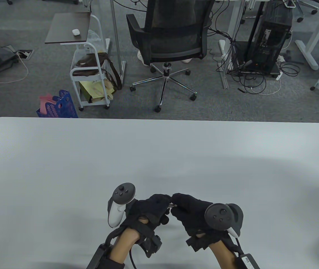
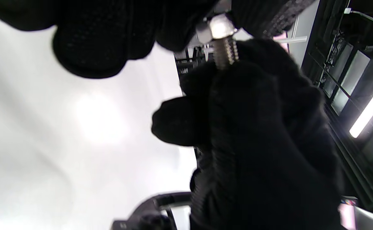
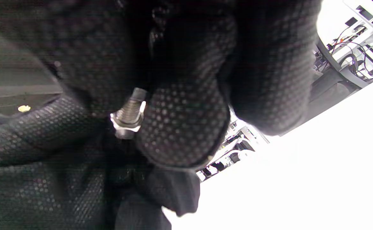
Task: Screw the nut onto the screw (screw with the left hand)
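A steel screw [image 2: 226,52] with a hex nut [image 2: 216,27] on its threaded end is held between both hands above the white table [image 1: 64,168]. My left hand [image 1: 167,204] pinches the nut with its fingertips [image 2: 103,41]. My right hand [image 1: 176,206] grips the screw's shaft, with its fingers [image 3: 183,127] wrapped around it. In the right wrist view the nut [image 3: 125,123] sits partway along the thread of the screw [image 3: 132,107]. The screw's head is hidden inside the right glove. In the table view only a small glint of metal from the screw [image 1: 172,205] shows between the fingertips.
The hands hover near the table's front edge, at its middle. Beyond the far edge stand an office chair [image 1: 173,42], a white rolling cart [image 1: 92,75] and a blue crate [image 1: 60,108] on the floor.
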`<state>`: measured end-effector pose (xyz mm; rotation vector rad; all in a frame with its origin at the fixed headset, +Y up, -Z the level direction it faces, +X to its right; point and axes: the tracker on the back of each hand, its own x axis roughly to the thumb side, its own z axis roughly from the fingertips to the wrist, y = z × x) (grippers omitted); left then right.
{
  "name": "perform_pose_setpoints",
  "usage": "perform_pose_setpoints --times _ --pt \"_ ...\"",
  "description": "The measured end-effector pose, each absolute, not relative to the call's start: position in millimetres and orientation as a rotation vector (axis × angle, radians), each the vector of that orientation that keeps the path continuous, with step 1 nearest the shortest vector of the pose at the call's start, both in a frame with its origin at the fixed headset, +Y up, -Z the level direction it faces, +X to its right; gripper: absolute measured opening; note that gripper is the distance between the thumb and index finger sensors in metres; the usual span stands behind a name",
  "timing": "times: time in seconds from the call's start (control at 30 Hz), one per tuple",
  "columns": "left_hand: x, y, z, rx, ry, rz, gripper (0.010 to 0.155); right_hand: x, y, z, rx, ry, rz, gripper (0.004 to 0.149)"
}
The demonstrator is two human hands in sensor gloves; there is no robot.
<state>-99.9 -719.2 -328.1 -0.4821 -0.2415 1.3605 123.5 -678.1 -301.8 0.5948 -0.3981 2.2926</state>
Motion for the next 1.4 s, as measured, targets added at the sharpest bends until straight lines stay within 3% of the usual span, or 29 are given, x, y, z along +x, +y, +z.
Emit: perform_pose_setpoints --times 0.17,0.33,0.4,0.63,0.83,0.97,1.17,1.3,1.4 --pt "-95.8 -716.4 -329.3 -0.526 -0.304 1.378 0.058 123.3 -677.2 -301.1 0.604 -0.419 2.300 0.049" --pt "-98.8 -717.8 -328.5 -0.497 -0.271 1.400 0.069 125.4 -676.9 -301.5 0.589 -0.431 2.283 0.049" --pt "-101.6 -720.1 -328.8 -0.485 -0.229 1.380 0.066 124.9 -677.3 -301.4 0.588 -0.426 2.285 0.049" --pt "-95.9 -716.7 -329.5 -0.531 -0.308 1.380 0.056 126.9 -678.6 -303.1 0.574 -0.389 2.271 0.049" --pt "-98.6 -720.1 -327.3 -0.527 -0.249 1.376 0.070 126.8 -677.4 -302.4 0.574 -0.412 2.265 0.049" --pt "-97.6 -719.4 -327.9 -0.530 -0.250 1.345 0.059 124.0 -678.8 -301.9 0.590 -0.386 2.280 0.049" --pt "-95.2 -717.7 -328.9 -0.539 -0.281 1.360 0.057 122.4 -677.5 -302.1 0.618 -0.357 2.299 0.050" --pt "-95.7 -718.9 -330.0 -0.578 -0.328 1.416 0.062 124.4 -676.0 -302.0 0.602 -0.393 2.286 0.049" --pt "-101.5 -720.7 -328.9 -0.513 -0.247 1.451 0.073 125.1 -676.6 -302.1 0.592 -0.393 2.269 0.048"
